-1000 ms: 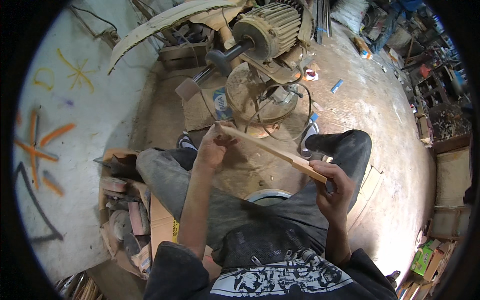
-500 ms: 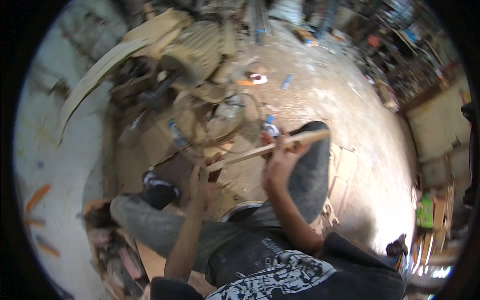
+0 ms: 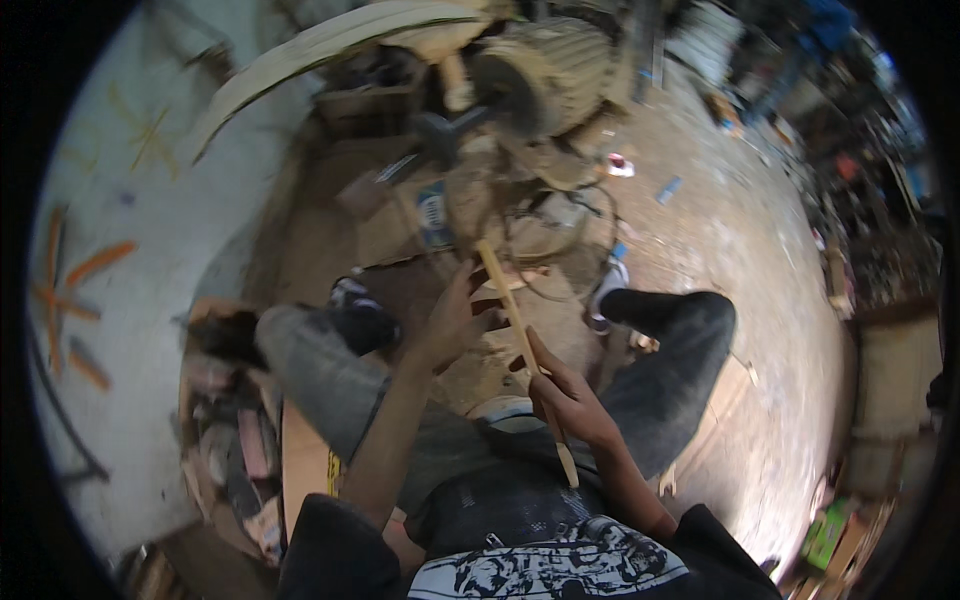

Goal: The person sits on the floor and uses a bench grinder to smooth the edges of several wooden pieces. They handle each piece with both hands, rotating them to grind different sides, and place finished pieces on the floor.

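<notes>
A slim, pale wooden stick [image 3: 512, 305] is held over my lap, its far end leaning left and its narrower near end close to my shirt. My right hand [image 3: 572, 398] is closed round its lower half. Beside the far half is my left hand [image 3: 455, 318], fingers stretched and apart; whether a fingertip touches the wood I cannot tell. Beyond the hands a ribbed, dust-covered motor [image 3: 565, 70] stands with a dark round wheel [image 3: 505, 92] at its near side.
My bent legs frame the work spot. A pale wall [image 3: 130, 330] with orange marks rises at the left, beside a box of scraps [image 3: 225, 440]. A long curved pale piece [image 3: 320, 50] juts out at the far left. Cluttered goods [image 3: 860, 180] line the right side.
The stick has swung from lying crosswise, right end raised away, to pointing away from me. My right hand has come nearer my body; my left has moved off its end. The view has shifted too.
</notes>
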